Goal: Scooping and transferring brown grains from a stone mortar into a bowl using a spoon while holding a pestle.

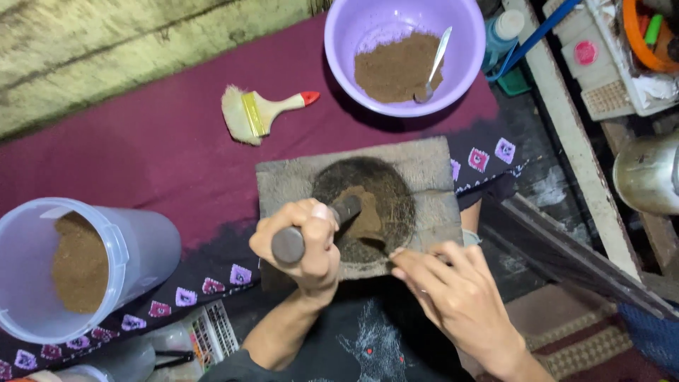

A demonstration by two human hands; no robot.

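Stone is what we work on: a grey slab [424, 166] with a round hollow [378, 194] holding brown powder [357, 212]. Everything else we place against this slab

Our left hand [300, 244] sits at the slab's near edge, fingers wrapped tight and pressed together around a dark pestle [318, 226]. The pestle lies tilted, its far end down in the powder inside the hollow, its butt end poking out of our fist toward us

Our right hand [453, 290] rests at the slab's near right corner. Its fingers lie close together and fairly straight, tips at the hollow's rim; they seem to pinch a thin dark tool that reaches into the powder, but we cannot tell what it is

Beyond the slab stands a purple bowl [467, 42] with more brown powder and a metal spoon [435, 60] leaning in it. Left of the bowl, beyond the slab's far left corner, lies a brush [258, 113] with pale bristles and a red-tipped handle. Well left of the slab, a clear tub [138, 251] lies tipped on its side, brown powder inside. Slab, brush, bowl and tub all rest on a maroon cloth [155, 155]. Right of the slab, well apart, a metal pot [647, 173] shows at the edge
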